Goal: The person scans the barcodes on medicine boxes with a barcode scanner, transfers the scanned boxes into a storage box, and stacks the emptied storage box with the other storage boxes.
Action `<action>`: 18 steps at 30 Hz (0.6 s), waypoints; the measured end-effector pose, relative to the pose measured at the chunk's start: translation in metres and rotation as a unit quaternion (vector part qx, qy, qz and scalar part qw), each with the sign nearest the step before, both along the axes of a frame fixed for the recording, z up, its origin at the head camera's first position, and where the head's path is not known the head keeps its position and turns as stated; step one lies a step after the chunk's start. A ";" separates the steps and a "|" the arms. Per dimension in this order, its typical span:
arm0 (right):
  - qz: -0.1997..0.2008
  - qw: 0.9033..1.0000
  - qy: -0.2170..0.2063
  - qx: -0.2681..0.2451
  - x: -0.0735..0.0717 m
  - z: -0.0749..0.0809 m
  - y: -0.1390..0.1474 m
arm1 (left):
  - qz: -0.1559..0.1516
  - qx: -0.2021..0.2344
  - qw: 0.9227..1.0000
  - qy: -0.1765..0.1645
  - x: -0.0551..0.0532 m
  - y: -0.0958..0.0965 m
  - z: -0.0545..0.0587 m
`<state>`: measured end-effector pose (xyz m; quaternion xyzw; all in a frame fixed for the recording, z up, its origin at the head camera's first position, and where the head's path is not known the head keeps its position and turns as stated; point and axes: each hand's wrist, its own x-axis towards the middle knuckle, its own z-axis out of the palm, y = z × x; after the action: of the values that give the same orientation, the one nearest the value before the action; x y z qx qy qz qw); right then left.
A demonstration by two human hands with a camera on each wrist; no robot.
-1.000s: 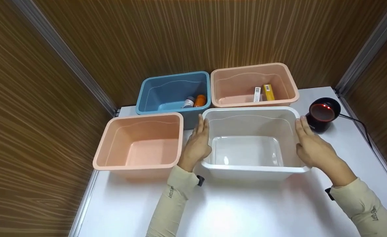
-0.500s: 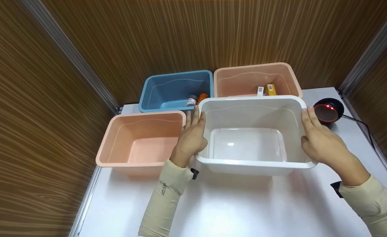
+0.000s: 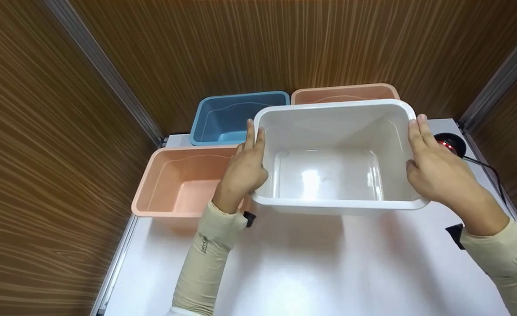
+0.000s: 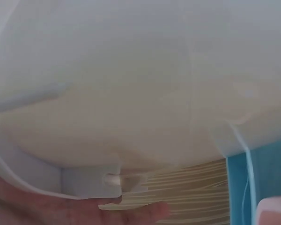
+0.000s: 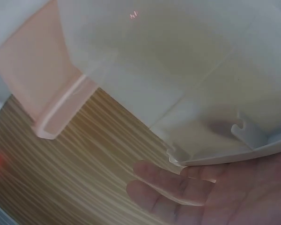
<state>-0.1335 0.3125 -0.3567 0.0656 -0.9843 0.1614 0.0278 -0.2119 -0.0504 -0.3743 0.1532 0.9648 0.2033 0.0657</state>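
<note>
Both hands hold a white plastic bin (image 3: pixel 337 203) above the table, one at each short side. Its inside faces up with nothing in it. My left hand (image 3: pixel 243 171) grips the left rim, index and middle fingers stretched along the outside and thumb at the rim. Likewise, my right hand (image 3: pixel 442 175) grips the right rim with two fingers extended. The right wrist view has the bin's outer wall (image 5: pixel 178 56) above the fingers (image 5: pixel 164 180), which lie just below the rim. In the left wrist view the bin's wall (image 4: pixel 131 84) fills most of the frame.
A blue bin (image 3: pixel 244 95) and a pink bin (image 3: pixel 346 91) stand at the back wall, partly hidden by the white bin. Another pink bin (image 3: pixel 166 214) sits at left. A black scanner with red lights (image 3: pixel 453 142) and its cable are at right on the white table (image 3: pixel 293 272).
Both hands have lifted the white bin off the table, up and slightly left. It now covers much of the back pink bin, part of the blue bin, and the small items inside them.
</note>
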 end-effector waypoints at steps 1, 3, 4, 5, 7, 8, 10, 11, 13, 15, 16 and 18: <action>0.000 1.000 0.004 0.002 -0.001 0.002 -0.001 | 0.000 0.005 1.000 0.003 0.000 -0.002 0.002; 0.000 1.000 0.008 0.005 -0.003 0.007 -0.005 | 0.002 0.015 1.000 0.006 -0.001 -0.005 0.007; -0.001 1.000 0.008 0.007 -0.004 0.009 -0.007 | 0.002 0.019 1.000 0.009 -0.001 -0.007 0.009; -0.002 1.000 0.007 0.009 -0.005 0.011 -0.009 | 0.002 0.021 1.000 0.014 -0.001 -0.009 0.011; -0.002 1.000 0.008 0.015 -0.008 0.016 -0.012 | 0.002 0.023 0.999 0.022 -0.001 -0.013 0.014; -0.001 1.000 0.009 0.017 -0.009 0.018 -0.014 | 0.003 0.021 0.999 0.026 -0.001 -0.014 0.016; 0.002 1.000 0.011 0.018 -0.011 0.023 -0.018 | 0.005 0.017 0.999 0.033 -0.001 -0.017 0.020; 0.003 1.000 0.013 0.019 -0.012 0.025 -0.020 | 0.007 0.014 0.999 0.036 -0.001 -0.019 0.022; 0.006 1.000 0.019 0.020 -0.015 0.031 -0.025 | 0.012 0.011 0.999 0.041 -0.001 -0.023 0.026; 0.011 0.999 0.028 0.019 -0.018 0.036 -0.030 | 0.018 0.011 0.999 0.044 -0.001 -0.028 0.031; 0.014 0.999 0.032 0.019 -0.020 0.038 -0.033 | 0.020 0.011 0.999 0.046 -0.002 -0.031 0.033; 0.020 0.999 0.035 0.016 -0.023 0.043 -0.039 | 0.026 0.014 0.998 0.049 -0.002 -0.037 0.038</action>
<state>-0.1569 0.2734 -0.3139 0.0915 -0.9837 0.1436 0.0584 -0.2138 -0.0871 -0.3360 0.1386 0.9675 0.2112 0.0111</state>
